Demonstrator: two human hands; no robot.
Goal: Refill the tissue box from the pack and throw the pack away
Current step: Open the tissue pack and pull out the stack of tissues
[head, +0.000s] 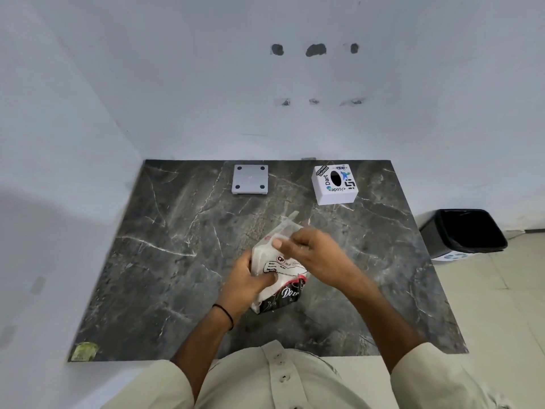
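Observation:
A tissue pack, clear plastic with a black and red printed lower end, is held above the middle of the dark marble table. My left hand grips its left side. My right hand pinches the plastic near the pack's upper end, where a clear flap sticks up. A white cube tissue box with stickers and an oval top hole stands at the back right of the table. A flat grey square plate with four dark feet, seemingly the box's base, lies at the back centre.
A black bin with a black liner stands on the tiled floor to the right of the table. White walls close off the back and the left side. A yellowish patch marks the table's front left corner.

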